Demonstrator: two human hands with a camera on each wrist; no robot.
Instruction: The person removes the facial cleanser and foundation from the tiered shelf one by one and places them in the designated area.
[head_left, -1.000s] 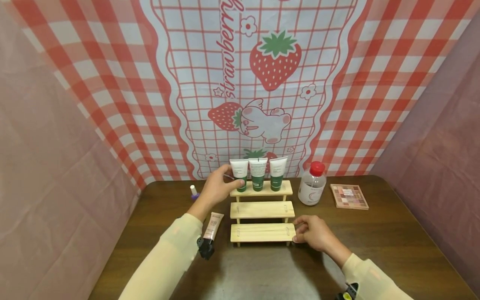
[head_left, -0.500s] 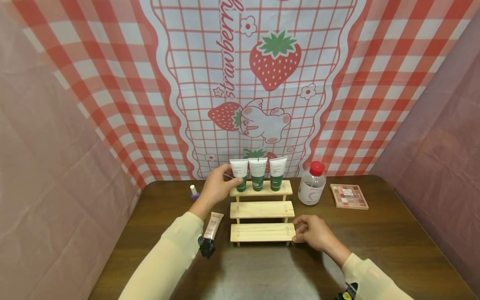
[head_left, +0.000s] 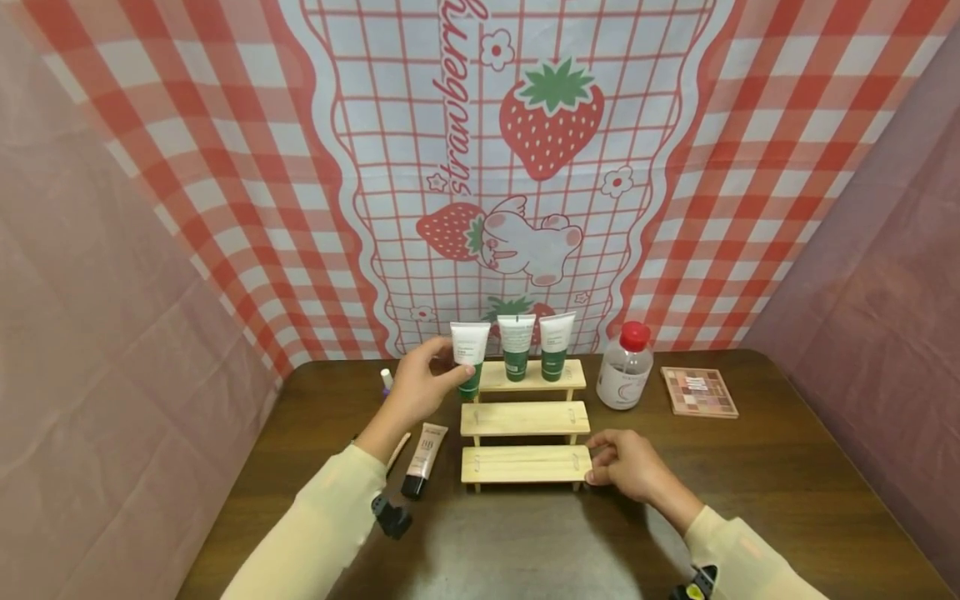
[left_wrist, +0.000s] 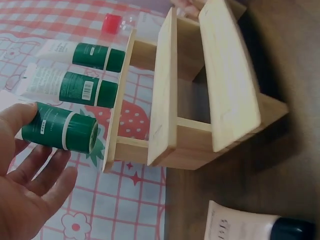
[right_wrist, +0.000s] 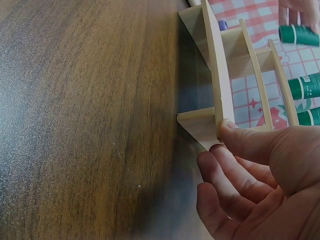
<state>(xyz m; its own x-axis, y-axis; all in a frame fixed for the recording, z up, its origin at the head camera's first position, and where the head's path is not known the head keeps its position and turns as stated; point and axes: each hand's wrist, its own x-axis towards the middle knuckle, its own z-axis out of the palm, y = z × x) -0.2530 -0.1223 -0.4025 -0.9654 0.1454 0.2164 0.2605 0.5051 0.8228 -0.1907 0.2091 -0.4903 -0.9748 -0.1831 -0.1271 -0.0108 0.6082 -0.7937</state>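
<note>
In the head view my left hand [head_left: 415,387] pinches a white-and-green squeeze tube [head_left: 469,340] by its sides. That tube is upright, cap down, off the left end of the top step; in the left wrist view a gap separates its cap [left_wrist: 84,133] from the wood. Two matching tubes, a middle tube [head_left: 516,343] and a right tube [head_left: 554,346], stand on the top step of a three-tier wooden stand [head_left: 525,465]. My right hand [head_left: 632,468] grips the right end of the bottom step, thumb on the board [right_wrist: 220,75] in the right wrist view.
Right of the stand is a clear bottle [head_left: 624,379] with a red cap, then a flat eyeshadow palette [head_left: 699,392]. A BB cream tube [head_left: 425,454] lies left of the stand. A white-capped nail polish bottle [head_left: 387,380] is partly behind my left hand. A checkered strawberry cloth [head_left: 551,125] hangs behind.
My left hand has moved left and toward me, taking the left tube off the top step. A thin stick now shows beside the BB cream. The right hand has stayed put.
</note>
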